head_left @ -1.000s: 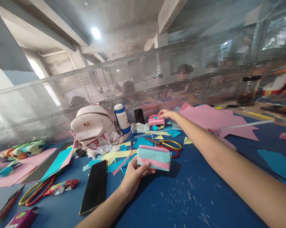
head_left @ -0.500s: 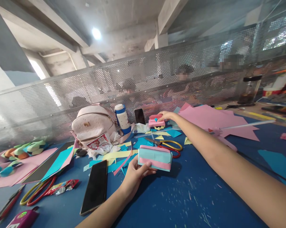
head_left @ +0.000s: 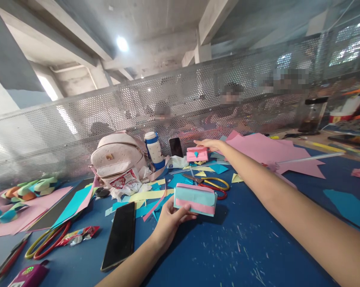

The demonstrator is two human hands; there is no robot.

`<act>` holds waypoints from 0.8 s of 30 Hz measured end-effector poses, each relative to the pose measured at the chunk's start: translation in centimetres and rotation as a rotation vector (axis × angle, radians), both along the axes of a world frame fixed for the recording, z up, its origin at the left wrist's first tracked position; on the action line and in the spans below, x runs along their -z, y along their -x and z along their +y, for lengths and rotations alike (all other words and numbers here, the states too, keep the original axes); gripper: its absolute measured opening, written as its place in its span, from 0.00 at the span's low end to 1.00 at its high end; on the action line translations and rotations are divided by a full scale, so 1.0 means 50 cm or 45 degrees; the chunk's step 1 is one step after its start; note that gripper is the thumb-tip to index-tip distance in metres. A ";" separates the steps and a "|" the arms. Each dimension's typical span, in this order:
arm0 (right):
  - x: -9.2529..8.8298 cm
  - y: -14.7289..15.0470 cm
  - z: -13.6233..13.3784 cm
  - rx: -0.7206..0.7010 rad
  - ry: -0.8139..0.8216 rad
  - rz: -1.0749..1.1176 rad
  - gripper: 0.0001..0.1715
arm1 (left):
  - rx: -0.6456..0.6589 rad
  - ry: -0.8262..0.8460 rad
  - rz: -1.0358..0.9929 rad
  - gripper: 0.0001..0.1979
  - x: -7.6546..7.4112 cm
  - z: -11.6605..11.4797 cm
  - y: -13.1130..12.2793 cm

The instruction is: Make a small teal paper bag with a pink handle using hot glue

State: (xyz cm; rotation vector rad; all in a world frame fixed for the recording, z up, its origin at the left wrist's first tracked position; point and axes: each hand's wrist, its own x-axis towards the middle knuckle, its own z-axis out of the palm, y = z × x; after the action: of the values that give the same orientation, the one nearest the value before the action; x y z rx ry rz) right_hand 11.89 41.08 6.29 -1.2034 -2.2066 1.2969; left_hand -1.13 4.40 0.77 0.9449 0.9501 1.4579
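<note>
Near the middle of the blue table, my left hand (head_left: 172,219) grips a small light-blue and pink folded paper purse (head_left: 194,199), thumb across its front. Farther back, my right hand (head_left: 208,144) reaches to a small pink paper purse (head_left: 197,154) with a blue heart-like piece on its front. Its fingers stretch over the top of the pink purse, which looks closed; whether they touch it is hard to tell. Between the two purses lie scissors (head_left: 208,183) with yellow and red handles, among blue and yellow paper scraps (head_left: 218,168).
A pink backpack (head_left: 120,149), a white and blue bottle (head_left: 154,149) and an upright phone (head_left: 176,147) stand at the back. A black phone (head_left: 119,237) lies left of my left hand. Large pink sheets (head_left: 263,149) lie at the back right, before a perforated screen (head_left: 185,95).
The flap of the pink purse has come down and its front now shows. My right hand's fingers have spread above it. My left hand and its purse have hardly moved.
</note>
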 end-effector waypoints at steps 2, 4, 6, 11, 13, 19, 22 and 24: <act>0.000 0.005 -0.001 0.019 0.007 0.025 0.18 | -0.030 0.012 0.003 0.22 0.003 0.002 -0.001; 0.002 0.010 0.003 0.044 -0.014 0.043 0.18 | -0.054 0.021 0.006 0.23 0.006 0.004 -0.001; 0.001 0.014 0.008 0.061 -0.050 0.055 0.19 | -0.059 0.025 0.008 0.24 0.008 0.006 -0.001; -0.013 0.018 0.016 0.036 -0.148 0.073 0.19 | -0.054 0.028 -0.001 0.23 0.007 0.005 -0.001; -0.024 0.017 0.016 0.010 -0.179 0.071 0.19 | -0.040 0.018 -0.005 0.22 0.005 0.003 -0.001; -0.055 0.021 0.017 0.004 -0.253 0.046 0.18 | 0.021 0.005 -0.004 0.19 0.000 -0.002 0.003; -0.062 0.027 0.020 0.061 -0.284 0.042 0.18 | 0.029 0.000 0.007 0.18 -0.001 -0.002 0.004; -0.062 0.030 0.022 0.107 -0.302 0.041 0.18 | 0.035 -0.008 0.006 0.18 -0.002 -0.002 0.004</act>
State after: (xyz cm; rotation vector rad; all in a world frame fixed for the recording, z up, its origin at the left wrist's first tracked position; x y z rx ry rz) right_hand 10.37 42.16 9.38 -1.1611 -2.1883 0.9825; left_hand -1.31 4.28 0.86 0.9624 0.9329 1.4369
